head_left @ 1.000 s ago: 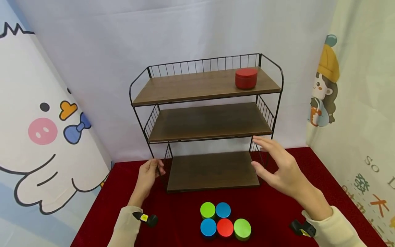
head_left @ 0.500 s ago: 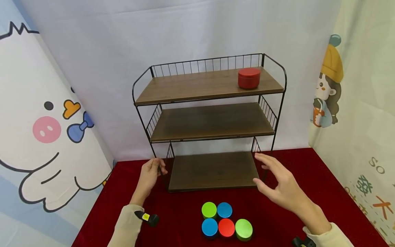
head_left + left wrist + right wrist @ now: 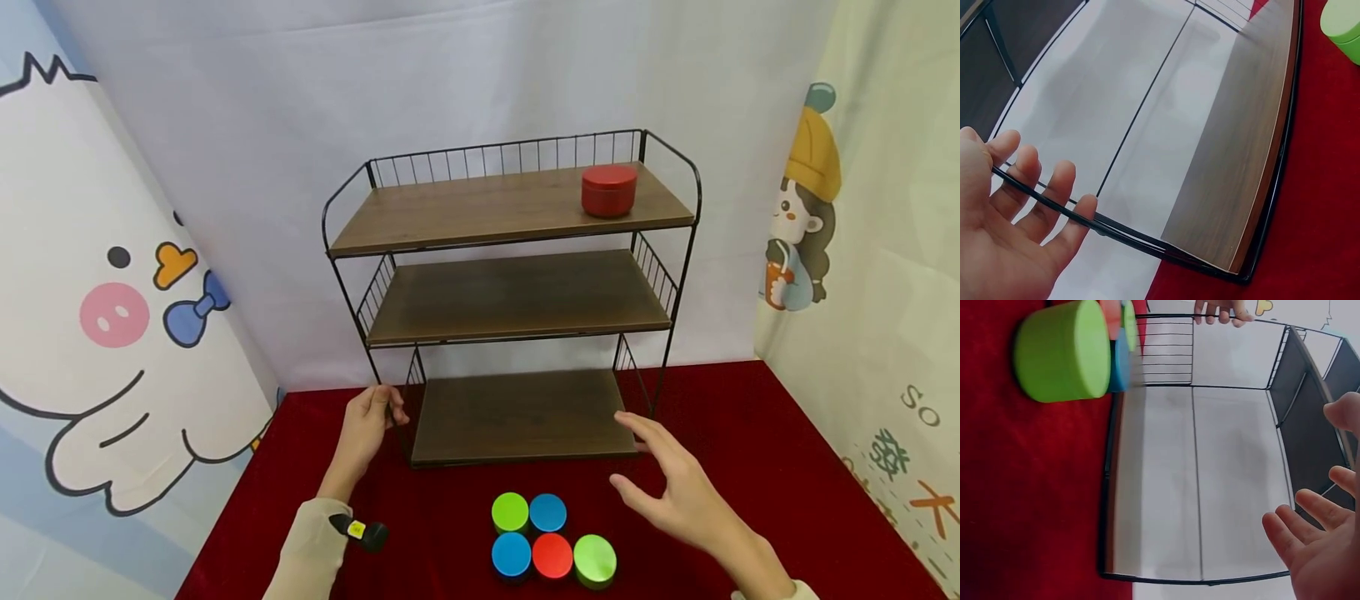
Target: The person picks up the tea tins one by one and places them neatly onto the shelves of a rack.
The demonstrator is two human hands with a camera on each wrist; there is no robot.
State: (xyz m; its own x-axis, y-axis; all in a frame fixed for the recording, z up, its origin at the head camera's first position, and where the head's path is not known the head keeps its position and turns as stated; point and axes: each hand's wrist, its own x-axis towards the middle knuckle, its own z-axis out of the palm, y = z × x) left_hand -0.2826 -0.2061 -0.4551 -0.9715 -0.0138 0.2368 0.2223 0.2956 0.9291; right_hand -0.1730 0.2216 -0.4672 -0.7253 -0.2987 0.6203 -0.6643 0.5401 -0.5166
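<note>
Now, centre frame, my left hand (image 3: 365,427) grips the wire shelf rack (image 3: 510,292) by its lower-left post while my right hand (image 3: 675,492) hovers open above the five tins (image 3: 551,537), so I judge picking one comes next.

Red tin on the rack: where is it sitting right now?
In the head view the red tin stands on the top shelf at its right end, alone, by the back rail.
</note>
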